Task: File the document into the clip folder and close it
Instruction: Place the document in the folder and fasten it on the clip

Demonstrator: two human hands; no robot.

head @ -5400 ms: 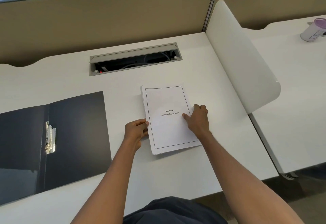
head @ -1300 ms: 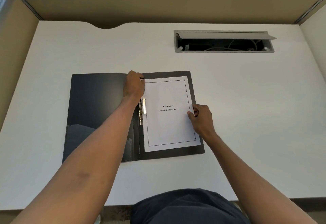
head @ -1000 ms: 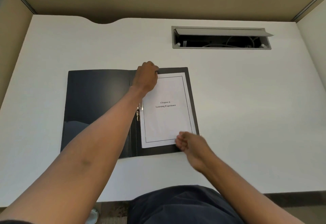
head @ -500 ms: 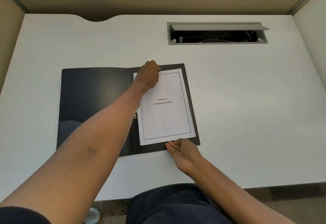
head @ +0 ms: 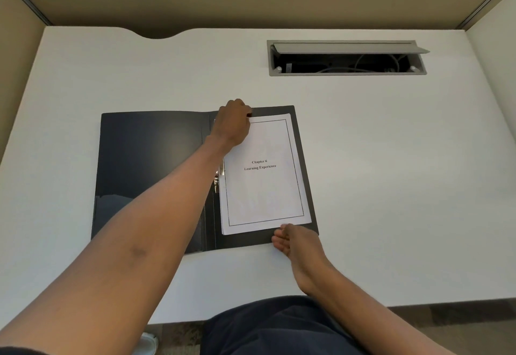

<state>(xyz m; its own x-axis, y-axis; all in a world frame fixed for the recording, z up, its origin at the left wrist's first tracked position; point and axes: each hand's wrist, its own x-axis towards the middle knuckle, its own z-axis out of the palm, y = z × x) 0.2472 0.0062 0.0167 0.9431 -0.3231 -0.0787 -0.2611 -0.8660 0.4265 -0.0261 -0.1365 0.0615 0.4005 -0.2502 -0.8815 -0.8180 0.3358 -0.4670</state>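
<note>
The black clip folder lies open and flat on the white desk. The white document, titled "Chapter 6 Learning Experience", rests on the folder's right half, slightly tilted. The metal clip shows at the spine, partly hidden by my left forearm and the paper's left edge. My left hand grips the document's top left corner. My right hand touches the document's bottom edge with its fingertips, palm turned up, holding nothing.
A grey cable tray with its lid raised is sunk into the desk at the back right. Beige partition walls stand behind and on both sides. The desk's front edge runs close to my lap.
My right hand left the document's right edge and came down to its bottom edge. My left hand moved from the spine to the paper's top left corner. The document sits a little more tilted.
</note>
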